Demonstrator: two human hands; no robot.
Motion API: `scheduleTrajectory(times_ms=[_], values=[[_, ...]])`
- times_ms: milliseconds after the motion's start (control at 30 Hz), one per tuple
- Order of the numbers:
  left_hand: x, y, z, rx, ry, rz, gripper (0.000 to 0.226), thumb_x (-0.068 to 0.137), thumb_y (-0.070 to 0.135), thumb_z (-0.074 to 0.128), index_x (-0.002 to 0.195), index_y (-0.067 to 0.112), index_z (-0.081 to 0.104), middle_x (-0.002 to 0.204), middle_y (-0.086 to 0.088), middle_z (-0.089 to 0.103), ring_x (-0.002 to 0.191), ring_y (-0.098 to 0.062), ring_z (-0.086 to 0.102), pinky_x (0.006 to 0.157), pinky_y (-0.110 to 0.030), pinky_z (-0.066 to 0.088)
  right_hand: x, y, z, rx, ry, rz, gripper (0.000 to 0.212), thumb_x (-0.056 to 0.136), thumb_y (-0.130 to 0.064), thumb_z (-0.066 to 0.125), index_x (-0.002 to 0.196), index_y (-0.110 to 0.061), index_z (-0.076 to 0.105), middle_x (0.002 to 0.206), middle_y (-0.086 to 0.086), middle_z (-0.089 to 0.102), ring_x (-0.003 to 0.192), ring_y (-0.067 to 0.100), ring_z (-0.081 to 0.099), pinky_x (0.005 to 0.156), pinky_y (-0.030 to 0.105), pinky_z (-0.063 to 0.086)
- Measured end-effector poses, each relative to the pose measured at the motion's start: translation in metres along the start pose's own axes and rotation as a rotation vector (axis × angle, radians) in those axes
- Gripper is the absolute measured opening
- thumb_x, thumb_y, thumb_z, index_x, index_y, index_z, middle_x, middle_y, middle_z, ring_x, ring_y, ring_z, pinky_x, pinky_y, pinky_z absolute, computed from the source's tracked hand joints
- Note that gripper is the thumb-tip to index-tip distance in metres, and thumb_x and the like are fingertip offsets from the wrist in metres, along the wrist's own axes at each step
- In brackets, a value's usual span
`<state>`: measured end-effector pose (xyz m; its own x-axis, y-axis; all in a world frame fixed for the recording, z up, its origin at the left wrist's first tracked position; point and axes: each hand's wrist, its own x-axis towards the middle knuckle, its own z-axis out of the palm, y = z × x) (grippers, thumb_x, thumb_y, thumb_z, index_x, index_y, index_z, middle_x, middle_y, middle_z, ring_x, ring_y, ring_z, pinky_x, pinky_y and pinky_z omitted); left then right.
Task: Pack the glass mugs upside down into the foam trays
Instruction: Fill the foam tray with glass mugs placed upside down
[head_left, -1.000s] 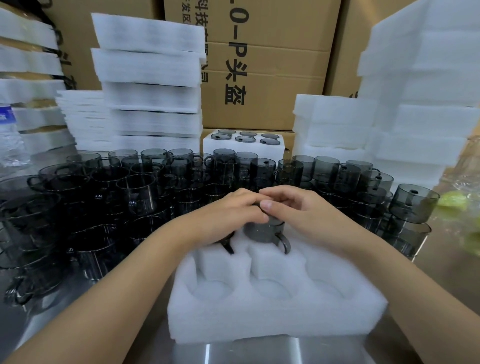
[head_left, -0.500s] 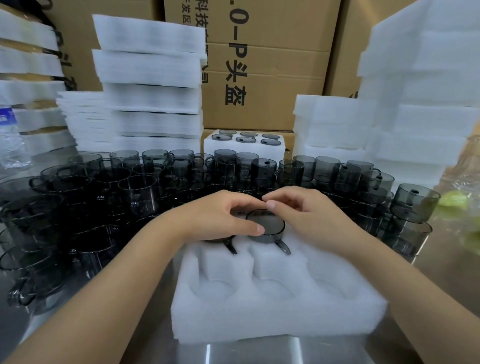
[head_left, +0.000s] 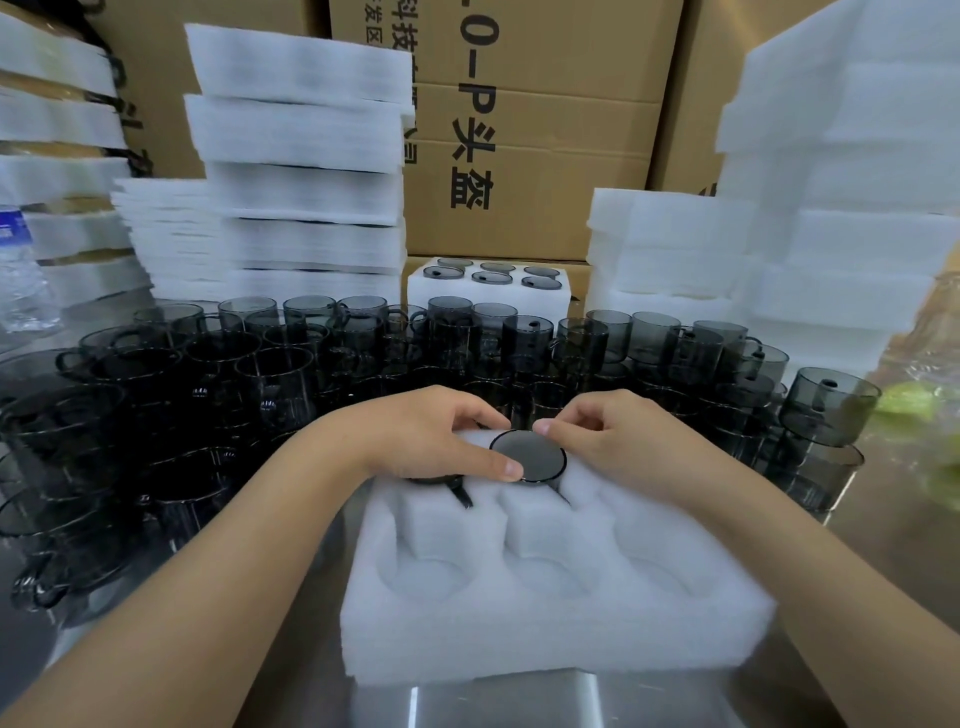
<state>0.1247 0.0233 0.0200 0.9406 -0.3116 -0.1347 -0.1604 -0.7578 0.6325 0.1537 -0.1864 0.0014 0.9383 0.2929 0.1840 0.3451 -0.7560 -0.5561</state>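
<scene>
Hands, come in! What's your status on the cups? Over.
Left hand pinches upside-down smoky grey glass mug, seated in white foam tray. Right hand touches its far edge, grip unclear. Three front pockets free.

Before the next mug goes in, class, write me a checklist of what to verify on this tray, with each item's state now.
1. Middle back mug upside down, sunk in its pocket: ok.
2. Back left mug seated: cannot tell, the left hand covers it; only its handle shows.
3. Front pockets of the foam tray free: ok, all three empty.
4. Back right pocket free: cannot tell, the right hand hides it.
5. Hands off the seated mug: not ok, the left thumb touches its base.
6. Loose mugs at hand: ok, crowded behind the tray.
</scene>
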Motion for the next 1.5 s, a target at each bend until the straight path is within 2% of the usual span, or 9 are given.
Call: scheduleTrajectory(times_ms=[200,400,700,800,933,1033,1167,1333,1500], values=[[0.004,0.004,-0.002,0.018,-0.015,-0.011,0.039,0.071,0.051,0.076,0.105,0.046,0.058,0.115,0.017,0.063,0.107,-0.004,0.060,0.100,-0.033,0.046,0.005,0.000,0.000,0.027,-0.012,0.023,0.034,0.080,-0.057,0.062,0.069,-0.025,0.061,0.043,-0.021,0.049,0.039,-0.003,0.042,0.035,0.010,0.027],[0.003,0.001,-0.001,-0.014,-0.019,0.007,0.043,0.072,0.051,0.076,0.111,0.042,0.062,0.109,0.018,0.066,0.101,-0.004,0.063,0.096,-0.032,0.050,0.004,-0.001,0.001,0.048,-0.019,0.023,0.035,0.081,-0.055,0.063,0.068,-0.024,0.057,0.041,-0.019,0.048,0.036,-0.001,0.041,0.033,0.010,0.025],[0.007,-0.009,0.002,-0.144,-0.016,0.052,0.037,0.069,0.044,0.079,0.103,0.039,0.066,0.096,0.026,0.069,0.087,0.007,0.066,0.069,-0.009,0.051,-0.002,0.000,0.000,-0.040,0.077,-0.061,0.031,0.082,-0.058,0.059,0.072,-0.029,0.064,0.062,-0.016,0.060,0.057,-0.005,0.052,0.047,0.010,0.034],[0.007,-0.010,0.003,-0.144,-0.004,0.063,0.035,0.069,0.044,0.079,0.102,0.039,0.067,0.096,0.027,0.069,0.087,0.009,0.064,0.068,-0.006,0.048,0.000,0.004,-0.023,0.099,0.308,-0.056,0.020,0.084,-0.050,0.060,0.075,-0.032,0.065,0.073,-0.023,0.064,0.073,-0.008,0.056,0.061,0.008,0.039],[0.006,-0.008,0.003,-0.146,-0.010,0.059,0.032,0.072,0.042,0.078,0.102,0.039,0.067,0.097,0.025,0.070,0.088,0.006,0.066,0.075,-0.013,0.050,-0.003,0.024,-0.066,-0.293,0.766,0.146,0.020,0.087,-0.035,0.054,0.098,-0.024,0.067,0.101,0.001,0.065,0.103,0.030,0.053,0.088,0.040,0.038],[0.005,-0.007,0.003,-0.149,-0.011,0.061,0.031,0.073,0.042,0.078,0.102,0.039,0.068,0.097,0.024,0.070,0.089,0.005,0.066,0.078,-0.015,0.051,-0.010,0.042,-0.084,-0.601,0.668,0.441,0.039,0.083,-0.029,0.057,0.119,-0.014,0.057,0.123,0.018,0.052,0.116,0.038,0.041,0.092,0.045,0.032],[0.004,-0.006,0.003,-0.155,-0.006,0.053,0.032,0.071,0.043,0.078,0.101,0.040,0.068,0.096,0.024,0.070,0.089,0.004,0.066,0.082,-0.019,0.052,-0.012,0.053,-0.093,-0.658,0.524,0.625,0.039,0.084,-0.025,0.055,0.120,-0.010,0.051,0.124,0.021,0.050,0.122,0.039,0.038,0.101,0.047,0.027],[0.003,-0.007,0.003,-0.137,-0.007,0.052,0.033,0.072,0.044,0.079,0.102,0.040,0.068,0.099,0.022,0.071,0.092,0.002,0.066,0.090,-0.027,0.052,-0.010,0.062,-0.092,-0.647,0.429,0.683,0.032,0.084,-0.017,0.053,0.115,-0.012,0.048,0.116,0.016,0.060,0.125,0.037,0.040,0.111,0.050,0.017],[0.004,-0.007,0.003,-0.109,-0.003,0.054,0.035,0.071,0.047,0.079,0.103,0.041,0.067,0.100,0.023,0.070,0.093,0.002,0.066,0.094,-0.029,0.051,-0.013,0.054,-0.093,-0.616,0.548,0.575,0.022,0.078,-0.006,0.054,0.098,-0.014,0.057,0.103,0.014,0.062,0.110,0.037,0.048,0.103,0.045,0.028]])
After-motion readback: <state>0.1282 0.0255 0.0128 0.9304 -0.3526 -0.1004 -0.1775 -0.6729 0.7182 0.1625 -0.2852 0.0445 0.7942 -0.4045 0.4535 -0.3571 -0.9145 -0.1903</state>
